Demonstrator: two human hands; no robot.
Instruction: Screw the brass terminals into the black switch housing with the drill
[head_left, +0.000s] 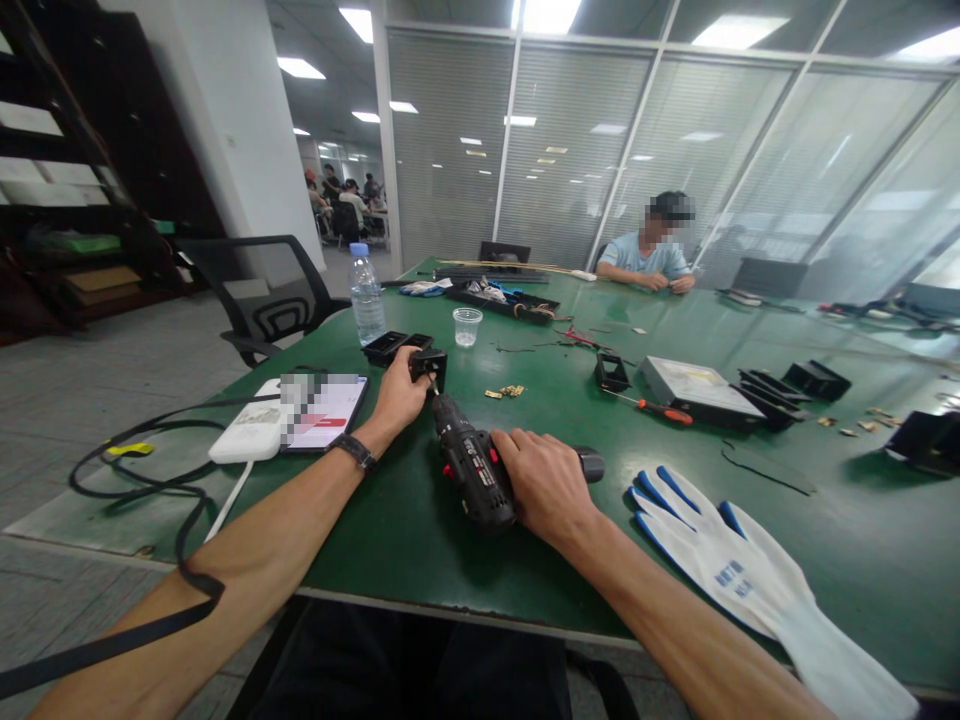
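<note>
My right hand (541,482) is wrapped round the grip of a black cordless drill (472,465), which lies tilted on its side. The drill's bit points away from me and meets a small black plastic housing (433,366). That housing is in the closed fingers of my left hand (403,385), a little above the table; whether the bit sits in a screw is too small to tell. Just behind my left hand are more black plastic frames (386,347). Several small brass-coloured pieces (510,391) lie to the right of the drill's tip.
A water bottle (367,297) and a plastic cup (466,327) stand beyond my hands. A phone (341,400) and white power bank (247,425) lie left. Rightward are a screwdriver (666,411), a metal box (697,390) and a white-blue glove (720,550). A person (649,255) sits across the green table (570,570).
</note>
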